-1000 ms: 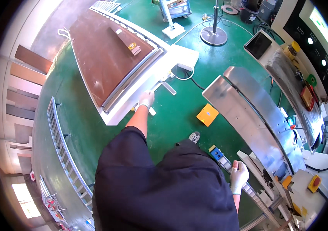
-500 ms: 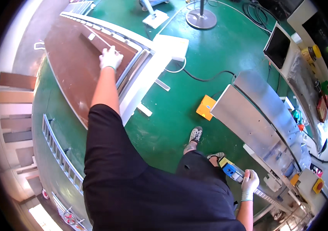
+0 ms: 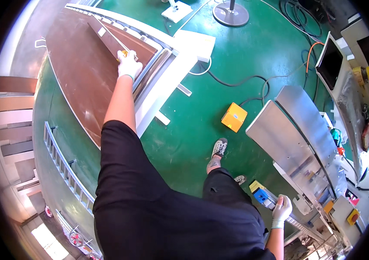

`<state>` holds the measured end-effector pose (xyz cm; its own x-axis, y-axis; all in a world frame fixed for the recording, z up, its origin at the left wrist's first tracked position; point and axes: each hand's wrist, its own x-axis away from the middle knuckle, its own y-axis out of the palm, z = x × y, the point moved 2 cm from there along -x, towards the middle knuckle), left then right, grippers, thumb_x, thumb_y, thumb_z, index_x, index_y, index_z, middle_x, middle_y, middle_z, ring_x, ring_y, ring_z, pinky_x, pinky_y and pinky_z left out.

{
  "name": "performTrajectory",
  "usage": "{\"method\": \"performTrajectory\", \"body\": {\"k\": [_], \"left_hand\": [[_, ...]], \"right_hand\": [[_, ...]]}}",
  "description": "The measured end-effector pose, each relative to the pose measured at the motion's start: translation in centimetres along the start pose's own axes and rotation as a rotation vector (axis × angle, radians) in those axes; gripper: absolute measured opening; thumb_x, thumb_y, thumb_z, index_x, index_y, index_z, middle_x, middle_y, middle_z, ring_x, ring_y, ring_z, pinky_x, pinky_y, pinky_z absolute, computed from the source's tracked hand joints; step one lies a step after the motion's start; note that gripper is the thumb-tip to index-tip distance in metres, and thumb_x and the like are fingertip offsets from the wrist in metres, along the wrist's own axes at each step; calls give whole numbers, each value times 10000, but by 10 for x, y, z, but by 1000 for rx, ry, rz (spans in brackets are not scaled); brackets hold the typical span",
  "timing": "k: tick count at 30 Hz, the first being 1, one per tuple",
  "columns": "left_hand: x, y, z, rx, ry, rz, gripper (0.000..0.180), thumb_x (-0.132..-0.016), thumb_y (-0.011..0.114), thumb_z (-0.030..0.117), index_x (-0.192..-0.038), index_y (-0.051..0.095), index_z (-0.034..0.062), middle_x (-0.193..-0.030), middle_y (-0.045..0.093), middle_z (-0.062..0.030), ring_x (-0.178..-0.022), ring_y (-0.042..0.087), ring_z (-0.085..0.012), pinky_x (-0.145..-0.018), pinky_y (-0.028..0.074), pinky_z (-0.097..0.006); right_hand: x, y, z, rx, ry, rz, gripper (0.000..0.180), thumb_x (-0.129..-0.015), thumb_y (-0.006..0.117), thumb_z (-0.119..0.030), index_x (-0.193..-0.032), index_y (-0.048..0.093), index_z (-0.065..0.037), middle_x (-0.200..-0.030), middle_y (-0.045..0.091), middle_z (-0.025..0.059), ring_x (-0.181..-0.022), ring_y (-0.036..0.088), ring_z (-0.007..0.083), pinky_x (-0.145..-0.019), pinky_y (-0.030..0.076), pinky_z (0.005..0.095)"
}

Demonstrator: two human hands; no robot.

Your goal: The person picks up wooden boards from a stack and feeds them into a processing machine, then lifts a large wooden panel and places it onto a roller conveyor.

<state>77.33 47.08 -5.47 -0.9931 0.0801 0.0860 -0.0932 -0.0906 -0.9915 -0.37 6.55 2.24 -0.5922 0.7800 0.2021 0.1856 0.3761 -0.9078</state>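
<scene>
On the flat brown tabletop (image 3: pixel 74 65), near its right edge, the white-gloved left hand (image 3: pixel 129 66) grips a long brown panel (image 3: pixel 108 42); the curled white-gloved right hand (image 3: pixel 282 209), I can't tell.

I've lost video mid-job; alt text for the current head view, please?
The person's white-gloved left hand is at the near end of a narrow brown board on a large brown panel. The right hand, fingers curled, is near a segmented rail; a yellow box sits on green floor.
</scene>
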Motion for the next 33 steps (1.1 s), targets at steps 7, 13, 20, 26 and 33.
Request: {"method": "performTrajectory", "body": {"k": [7, 13, 20, 26, 33], "left_hand": [[97, -17, 33, 11, -49, -7, 452, -935, 620, 272, -1382, 561, 244, -1691, 138, -283, -1169, 650, -544, -1058, 538, -499], [161, 1, 34, 54, 45, 37, 671, -908, 694, 371, -1518, 468, 207, -1661, 219, -315, -1370, 482, -550, -1161, 435, -499], [131, 39, 5, 1400, -418, 182, 876, -832, 849, 328, -1487, 384, -20, -1334, 585, -270, -1132, 676, -393, -983, 538, -416], [145, 63, -23, 1035, -582, 145, 681, -766, 880, 361, -1226, 553, -19, -1047, 705, -200, -988, 713, -297, -883, 544, -400], [293, 29, 15, 1399, -508, -159, 347, -912, 811, 280, -1137, 629, 88, -865, 712, -38, -610, 642, -124, -522, 513, -310]], "right_hand": [[4, 1, 2, -16, -21, 56, 315, -991, 616, -297, -915, 740, -17, -873, 725, 176, -805, 702, 365, -774, 556, 430], [7, -3, -9, -27, -51, 72, 273, -1007, 642, -298, -959, 739, -47, -927, 735, 152, -860, 712, 352, -801, 558, 410], [2, -3, -20, -94, -89, 128, 243, -984, 671, -277, -939, 747, -50, -901, 738, 147, -837, 718, 354, -776, 564, 416], [0, -3, -11, 2, -105, -21, 264, -992, 655, -313, -985, 758, -70, -922, 745, 153, -858, 719, 356, -806, 564, 434], [-9, 12, -30, -259, -208, -67, 264, -989, 669, -262, -1095, 754, -36, -1079, 751, 177, -1035, 709, 361, -940, 541, 427]]}}
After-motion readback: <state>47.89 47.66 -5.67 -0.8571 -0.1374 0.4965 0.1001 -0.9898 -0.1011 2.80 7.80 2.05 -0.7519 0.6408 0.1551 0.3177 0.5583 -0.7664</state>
